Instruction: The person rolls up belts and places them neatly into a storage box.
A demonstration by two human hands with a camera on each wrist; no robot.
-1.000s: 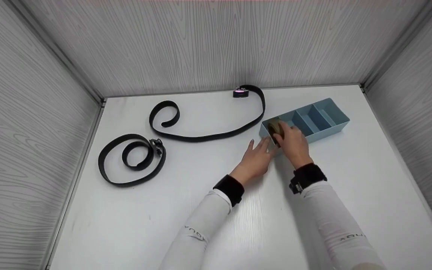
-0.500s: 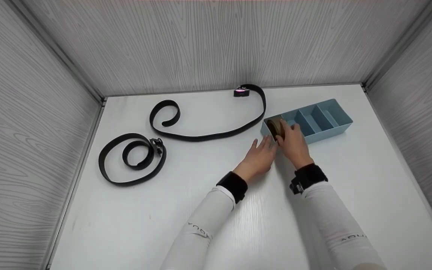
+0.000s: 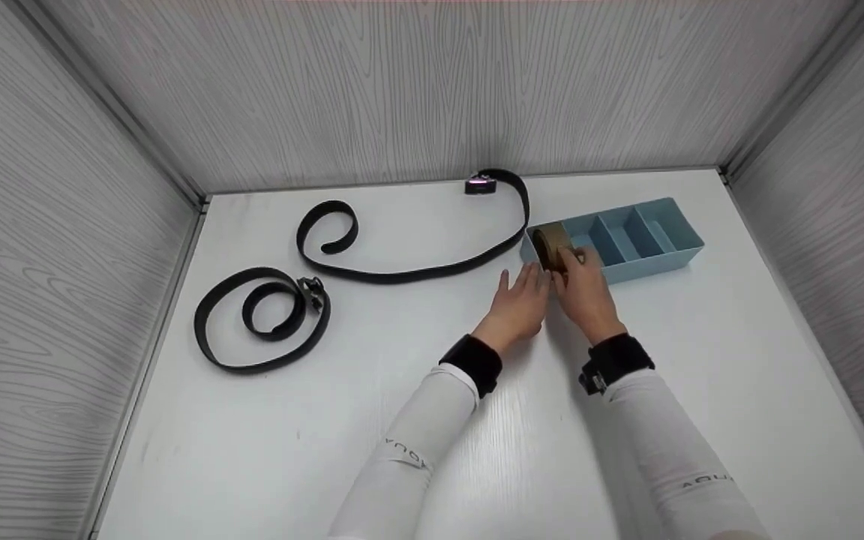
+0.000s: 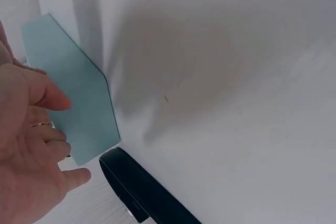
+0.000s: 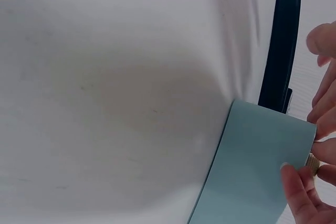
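Table [image 3: 402, 360] fills the middle. White sleeves [image 3: 421, 435] run up from bottom edge. Blue box [image 3: 649, 267] right of center. Left hand [image 3: 520, 309]: fingers extended, at box's left end. Right hand [image 3: 588, 296] close beside, fingers bent at near rim, can't tell if gripping. Brown roll [image 3: 553, 238] in leftmost compartment, more exposed than half a second ago; right-hand fingers lower.

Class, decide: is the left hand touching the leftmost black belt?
Apart. The head view shows bare white table between the left hand and the leftmost black belt.
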